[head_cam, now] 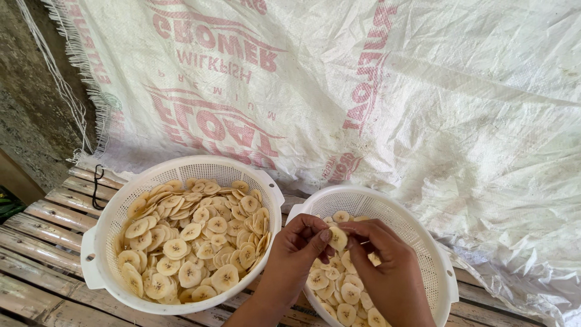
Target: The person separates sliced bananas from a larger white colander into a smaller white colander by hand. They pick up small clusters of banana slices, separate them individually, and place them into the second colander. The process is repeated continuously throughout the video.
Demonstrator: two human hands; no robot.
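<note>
Hands meet over the smaller of two white perforated colanders: the left hand and the right hand both pinch a single banana slice between fingertips, closed lightly on its edges just above the smaller colander.

Step in hand, by judgement: slices that cling together are being separated or checked one at a time over the smaller colander. The next move would call for a light pull at the rim of the slice – it looks thin and would likely tear under a hard pinch.

Count:
- Colanders: two. The larger colander sits to the left, touching or very nearly touching the smaller one (the gap is hidden by the left wrist).
- Banana slices: too many to count; the larger colander is heaped nearly full, the smaller holds a shallower layer.
- Hands: two, one person.

Both colanders rest on a slatted bamboo desk. A white woven sack sheet with red print covers the surface behind – creased and lightly soiled.
</note>
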